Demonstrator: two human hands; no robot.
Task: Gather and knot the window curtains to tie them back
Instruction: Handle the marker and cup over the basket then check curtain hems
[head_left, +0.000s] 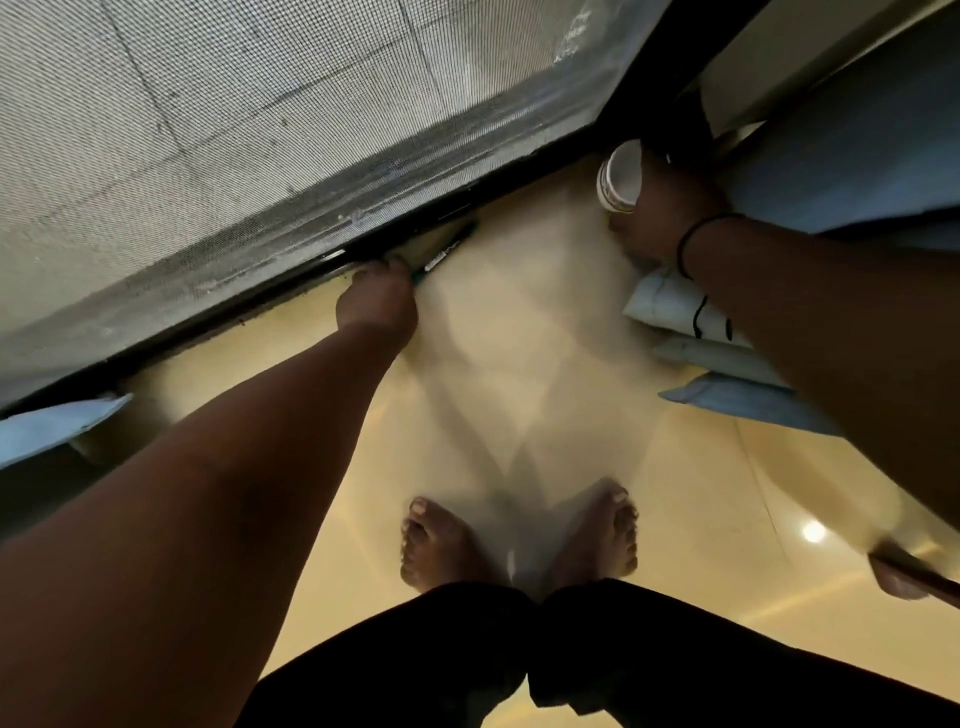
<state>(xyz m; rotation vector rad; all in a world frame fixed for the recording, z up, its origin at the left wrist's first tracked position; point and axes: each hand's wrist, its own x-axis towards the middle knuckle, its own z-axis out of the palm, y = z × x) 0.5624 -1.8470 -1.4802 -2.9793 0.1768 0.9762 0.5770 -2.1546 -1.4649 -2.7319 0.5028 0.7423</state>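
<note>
A pale blue curtain (857, 150) hangs at the right, and its lower folds (737, 400) bunch on the floor beside my right forearm. Another blue curtain edge (52, 431) shows at the far left. My right hand (660, 213) is low beside the right curtain, closed around a white cup (618, 176) lying on its side. My left hand (376, 306) reaches down to the window's bottom track, fingers closed on the end of a flat, dark-edged object (441, 244) resting against the frame. What that object is stays unclear in the blur.
A mesh window screen (234, 119) with a black frame (291, 270) fills the upper left. My bare feet (441, 540) stand on the glossy cream floor (519, 364). A dark stick-like thing (914, 571) pokes in at the lower right.
</note>
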